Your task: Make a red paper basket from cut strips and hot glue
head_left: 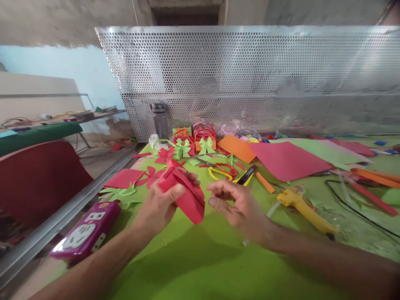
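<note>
A folded red paper piece, shaped like a small bag, is held up over the green table by my left hand, its thumb across the near face and its fingers behind. Just right of the paper, my right hand hovers with fingers curled and apart, touching nothing that I can see. Behind the hands lie scissors with red and yellow handles and a black cutter knife. A yellow glue gun rests to the right of my right hand.
Small paper bags with bows stand at the back beside a grey bottle. A purple power strip sits at the left edge. Red sheets and an orange sheet lie behind. A perforated metal panel closes the far side.
</note>
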Demonstrator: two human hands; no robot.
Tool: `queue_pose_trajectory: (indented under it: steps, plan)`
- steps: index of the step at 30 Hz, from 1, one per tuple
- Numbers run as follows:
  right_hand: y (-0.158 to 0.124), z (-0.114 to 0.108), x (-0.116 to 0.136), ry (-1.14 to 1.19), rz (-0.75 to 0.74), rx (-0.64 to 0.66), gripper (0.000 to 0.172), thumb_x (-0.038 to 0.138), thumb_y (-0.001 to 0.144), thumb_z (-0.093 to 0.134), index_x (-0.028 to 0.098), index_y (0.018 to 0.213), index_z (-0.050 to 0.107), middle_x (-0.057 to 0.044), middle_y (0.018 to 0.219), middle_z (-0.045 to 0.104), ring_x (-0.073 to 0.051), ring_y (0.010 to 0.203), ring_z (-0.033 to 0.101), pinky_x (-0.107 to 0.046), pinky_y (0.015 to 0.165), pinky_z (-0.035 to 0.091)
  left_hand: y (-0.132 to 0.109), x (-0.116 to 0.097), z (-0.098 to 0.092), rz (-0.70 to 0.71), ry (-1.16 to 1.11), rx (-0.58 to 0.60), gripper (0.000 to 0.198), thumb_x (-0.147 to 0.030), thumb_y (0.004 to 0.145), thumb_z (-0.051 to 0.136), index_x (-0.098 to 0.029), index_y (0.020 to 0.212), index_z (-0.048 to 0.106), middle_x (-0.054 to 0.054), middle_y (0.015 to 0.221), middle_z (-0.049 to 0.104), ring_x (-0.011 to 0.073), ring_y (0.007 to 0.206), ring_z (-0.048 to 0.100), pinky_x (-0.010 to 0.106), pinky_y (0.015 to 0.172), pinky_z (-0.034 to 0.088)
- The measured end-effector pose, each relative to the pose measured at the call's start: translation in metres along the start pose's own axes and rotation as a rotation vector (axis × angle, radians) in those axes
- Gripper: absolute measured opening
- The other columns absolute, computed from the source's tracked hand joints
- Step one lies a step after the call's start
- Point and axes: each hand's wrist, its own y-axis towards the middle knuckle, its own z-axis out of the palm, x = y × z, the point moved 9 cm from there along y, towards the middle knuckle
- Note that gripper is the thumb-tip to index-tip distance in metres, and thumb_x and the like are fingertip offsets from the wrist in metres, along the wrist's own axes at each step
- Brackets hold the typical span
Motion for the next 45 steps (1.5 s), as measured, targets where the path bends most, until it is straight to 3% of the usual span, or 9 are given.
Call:
queue_pose_trajectory:
  steps: [4,12,17,23,33,39,45]
  plan:
    - [0.002,0.001,-0.011,0.033,0.067,0.010,0.015,0.030,0.084,0.054,0.017,0.092,0.057,-0.001,0.077,0.060,-0.013,0.070,0.056,-0.025,0.064,0.046,0.002,0.016,-0.016,-0.204,-0.328,-0.197,0.031,-0.043,0.077,0.064,-0.014,0.088,0.061,0.010,0.094,0.067,0.0228,0.086,0.064,0.037,0.075,0.055]
    - [-0.009,0.013,0.015,-0.168,-0.137,0.071,0.016,0.024,0.085,0.055,0.019,0.100,0.056,-0.001,0.080,0.061,-0.015,0.074,0.058,-0.028,0.070,0.046,-0.005,0.042,-0.005,-0.425,-0.449,-0.262,0.045,-0.043,0.093,0.036,-0.009,0.076,0.061,0.012,0.074,0.067,0.0180,0.065,0.065,0.030,0.062,0.055]
    - [-0.008,0.012,0.023,-0.298,-0.215,0.038,0.023,0.025,0.080,0.064,0.019,0.100,0.056,-0.004,0.088,0.065,-0.017,0.081,0.060,-0.030,0.073,0.047,-0.009,0.045,-0.006,-0.438,-0.384,-0.347,0.042,-0.042,0.092,0.040,-0.010,0.073,0.059,0.010,0.070,0.067,0.0167,0.061,0.064,0.029,0.060,0.054]
    - [-0.002,0.014,0.015,-0.251,-0.150,0.052,0.024,0.027,0.075,0.068,0.017,0.095,0.058,-0.003,0.085,0.067,-0.017,0.078,0.062,-0.029,0.071,0.049,-0.010,0.043,-0.004,-0.427,-0.379,-0.349,0.041,-0.045,0.089,0.044,-0.010,0.072,0.058,0.009,0.068,0.065,0.0165,0.061,0.063,0.029,0.061,0.053]
    - [-0.006,0.021,0.020,-0.365,-0.212,0.062,0.021,0.013,0.078,0.057,0.017,0.099,0.055,-0.008,0.090,0.066,-0.021,0.082,0.062,-0.036,0.074,0.049,-0.010,0.045,-0.003,-0.414,-0.365,-0.355,0.038,-0.041,0.089,0.046,-0.010,0.073,0.059,0.009,0.069,0.065,0.0175,0.060,0.063,0.035,0.066,0.055]
    - [-0.006,0.021,0.021,-0.441,-0.258,0.055,0.016,0.022,0.084,0.054,0.017,0.099,0.055,-0.008,0.088,0.064,-0.022,0.080,0.060,-0.037,0.072,0.049,-0.010,0.044,-0.008,-0.385,-0.338,-0.385,0.034,-0.040,0.088,0.050,-0.010,0.075,0.058,0.009,0.069,0.065,0.0171,0.061,0.062,0.032,0.062,0.054]
    - [-0.012,0.032,0.023,-0.650,-0.420,0.081,0.018,0.012,0.084,0.048,0.016,0.100,0.055,-0.009,0.085,0.063,-0.024,0.079,0.057,-0.038,0.068,0.047,-0.006,0.039,-0.009,-0.264,-0.311,-0.296,0.029,-0.041,0.079,0.063,-0.012,0.078,0.058,0.006,0.073,0.065,0.0173,0.065,0.062,0.029,0.060,0.051]
